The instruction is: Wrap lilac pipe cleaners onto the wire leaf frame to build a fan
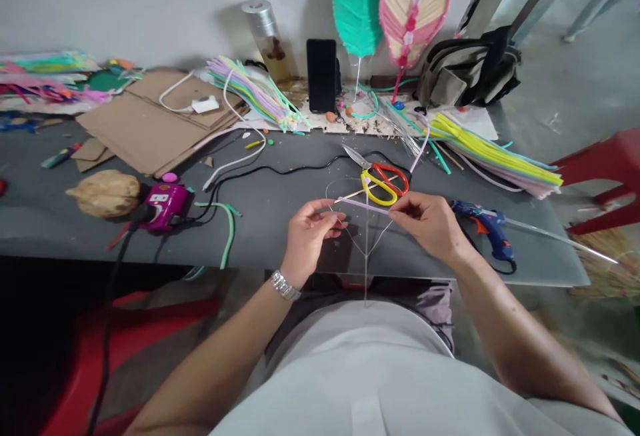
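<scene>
In the head view, the left hand (313, 239) is curling its fingers closed on one end of a lilac pipe cleaner (365, 206); the right hand (430, 224) is pinching the other end between thumb and forefinger; the pipe cleaner is lying crosswise between the 2 hands; a thin wire leaf frame (367, 249) is hanging just below the fingers, pointing toward the body; red-and-yellow scissors (377, 188) are lying just beyond the fingers, nearer the right hand.

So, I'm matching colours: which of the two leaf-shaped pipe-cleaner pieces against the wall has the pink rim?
The right-hand leaf, filled with cream strips; the leaf beside it is turquoise all over, with no pink.
</scene>
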### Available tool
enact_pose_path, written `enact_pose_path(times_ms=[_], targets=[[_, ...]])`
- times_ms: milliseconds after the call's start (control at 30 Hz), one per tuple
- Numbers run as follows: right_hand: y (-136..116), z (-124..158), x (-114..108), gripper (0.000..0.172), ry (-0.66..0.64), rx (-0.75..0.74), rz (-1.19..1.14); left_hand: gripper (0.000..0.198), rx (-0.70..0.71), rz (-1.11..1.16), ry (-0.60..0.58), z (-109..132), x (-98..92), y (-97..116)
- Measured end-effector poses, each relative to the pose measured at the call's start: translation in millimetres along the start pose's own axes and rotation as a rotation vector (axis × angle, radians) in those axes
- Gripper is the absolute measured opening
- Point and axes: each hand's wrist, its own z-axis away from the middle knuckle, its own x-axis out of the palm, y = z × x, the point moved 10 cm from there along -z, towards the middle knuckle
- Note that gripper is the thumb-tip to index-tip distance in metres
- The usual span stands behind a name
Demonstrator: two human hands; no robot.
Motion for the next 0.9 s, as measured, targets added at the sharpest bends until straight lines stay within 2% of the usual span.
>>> enact_pose_path(times_ms=[200, 400, 500, 767, 900], targets=[[4, 1, 4, 0.018, 0.008, 0.024, -0.022, 0.034, -0.021, -0.025, -0.060, -3, 2.1, -2], [46, 29, 3, 0.026, 0.005, 0.267, -0.276, 0.034, -0.070, -0.036, -0.093, 3, 1.9, -5], [58, 38, 6, 0.027, 0.004, 0.308, -0.308, 0.033, -0.067, -0.033, -0.130, 4, 5.9, -6], [45, 57, 26, 0.026, 0.028, 0.228, -0.227, 0.032, -0.048, 0.006, -0.165, 15, 8.8, -8], [43, 72, 25, 0.030, 0.046, 0.209, -0.257, 0.032, -0.038, 0.040, -0.171, 24, 6.9, -7]])
